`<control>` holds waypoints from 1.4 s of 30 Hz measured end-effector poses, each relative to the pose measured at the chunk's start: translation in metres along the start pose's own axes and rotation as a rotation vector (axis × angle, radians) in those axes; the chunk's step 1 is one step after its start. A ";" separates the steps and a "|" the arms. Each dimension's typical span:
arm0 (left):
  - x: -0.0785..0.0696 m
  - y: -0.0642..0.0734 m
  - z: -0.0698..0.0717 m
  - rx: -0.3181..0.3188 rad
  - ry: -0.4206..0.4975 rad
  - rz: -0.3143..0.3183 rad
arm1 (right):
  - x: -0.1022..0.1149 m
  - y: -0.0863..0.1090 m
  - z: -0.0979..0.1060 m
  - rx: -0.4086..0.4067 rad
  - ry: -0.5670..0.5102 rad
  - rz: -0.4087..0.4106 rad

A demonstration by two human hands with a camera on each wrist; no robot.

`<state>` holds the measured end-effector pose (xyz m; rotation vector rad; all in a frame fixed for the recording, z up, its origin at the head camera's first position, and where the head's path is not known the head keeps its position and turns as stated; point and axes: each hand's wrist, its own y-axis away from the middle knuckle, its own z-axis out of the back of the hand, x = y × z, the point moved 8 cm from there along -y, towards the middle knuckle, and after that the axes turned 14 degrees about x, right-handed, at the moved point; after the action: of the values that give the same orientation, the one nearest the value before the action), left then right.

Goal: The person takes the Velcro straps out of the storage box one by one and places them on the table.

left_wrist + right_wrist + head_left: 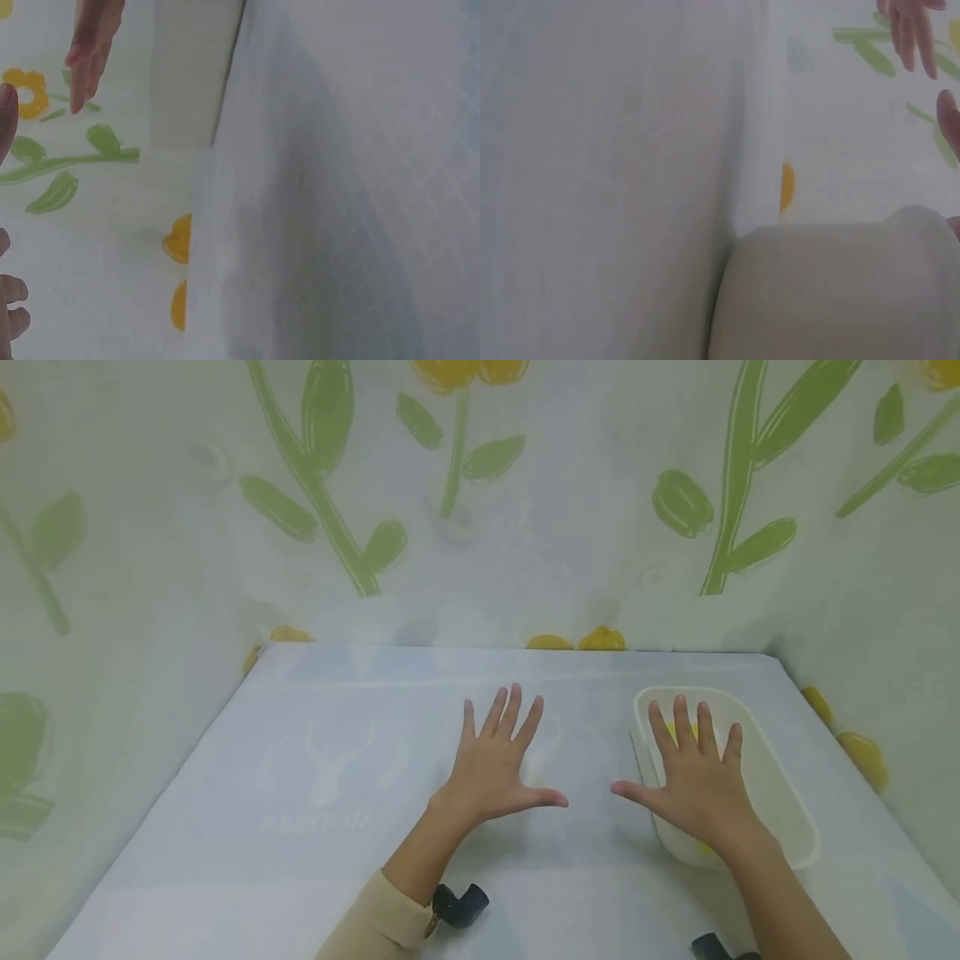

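Both hands are held up over the table with fingers spread and nothing in them. In the head view my left hand (491,772) is near the middle, its thumb pointing right. My right hand (697,781) overlaps a white plastic basin (780,810) on the right side, its thumb pointing left. Bits of something yellow (707,847) show inside the basin, mostly hidden behind the right hand. The basin's outer wall (840,292) fills the lower right of the right wrist view. From the left wrist, the right hand (94,52) appears at the upper left.
A pale cloth with a faint deer-head print (326,768) covers the table (225,835). Curtain-like walls (540,527) with green stems and yellow flowers stand behind it and at both sides. A black wrist mount (461,906) sits by the left sleeve (378,918).
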<state>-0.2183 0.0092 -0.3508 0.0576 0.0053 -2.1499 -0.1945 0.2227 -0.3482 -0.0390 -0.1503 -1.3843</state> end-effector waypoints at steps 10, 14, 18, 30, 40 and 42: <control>-0.025 -0.018 0.002 0.013 -0.037 -0.036 | -0.025 0.011 0.009 -0.008 0.000 -0.028; -0.035 -0.025 0.006 0.015 -0.044 -0.050 | -0.039 0.016 0.014 0.018 0.004 -0.043; -0.042 -0.031 0.006 0.023 -0.040 -0.065 | -0.052 0.023 0.019 0.047 -0.007 -0.048; -0.065 -0.047 0.002 0.106 0.007 -0.110 | -0.086 0.037 0.008 0.101 -0.036 -0.054; -0.081 -0.055 -0.010 0.206 0.189 -0.157 | -0.115 0.048 0.003 0.053 -0.094 -0.007; -0.082 -0.057 -0.011 0.216 0.241 -0.170 | -0.121 0.050 0.001 0.057 -0.175 0.032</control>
<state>-0.2202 0.1096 -0.3597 0.4557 -0.0845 -2.2927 -0.1673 0.3499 -0.3599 -0.1141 -0.3338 -1.3429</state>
